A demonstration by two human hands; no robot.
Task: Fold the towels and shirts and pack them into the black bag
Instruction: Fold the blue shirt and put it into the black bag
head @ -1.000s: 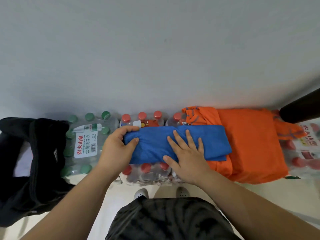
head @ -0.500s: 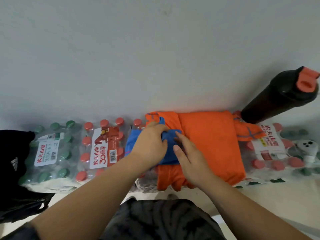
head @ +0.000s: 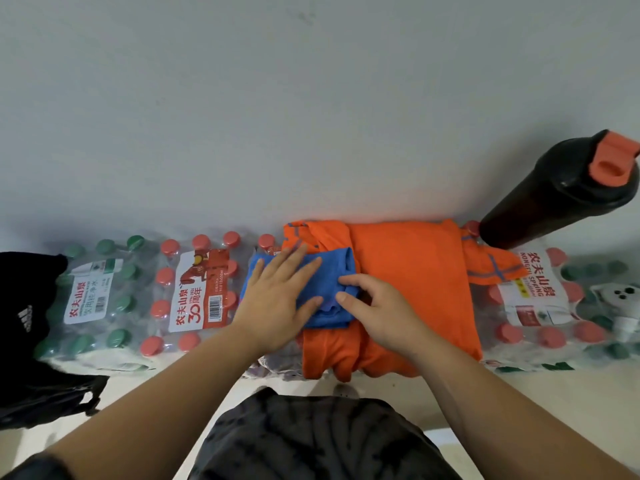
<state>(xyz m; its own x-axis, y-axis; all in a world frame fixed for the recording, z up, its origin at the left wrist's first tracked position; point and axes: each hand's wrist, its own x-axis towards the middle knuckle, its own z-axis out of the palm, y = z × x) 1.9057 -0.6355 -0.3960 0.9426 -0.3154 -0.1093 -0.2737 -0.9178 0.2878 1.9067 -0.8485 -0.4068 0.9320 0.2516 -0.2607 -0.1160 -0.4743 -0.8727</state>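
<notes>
With your left hand (head: 277, 299) flat and right hand (head: 381, 306) pinching, the blue towel (head: 332, 275) is mid-fold atop the orange shirt (head: 408, 271), neither yet in the black bag (head: 24, 306).

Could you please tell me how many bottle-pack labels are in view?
3: a white label at far left, a red label left of the towel, and a third label right of the shirt. Others may be hidden under the shirt.

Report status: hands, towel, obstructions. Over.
Left hand flat on towel; right hand pinches its edge. Towel folded, partly on orange shirt. Bag far left, bottle packs between.
</notes>
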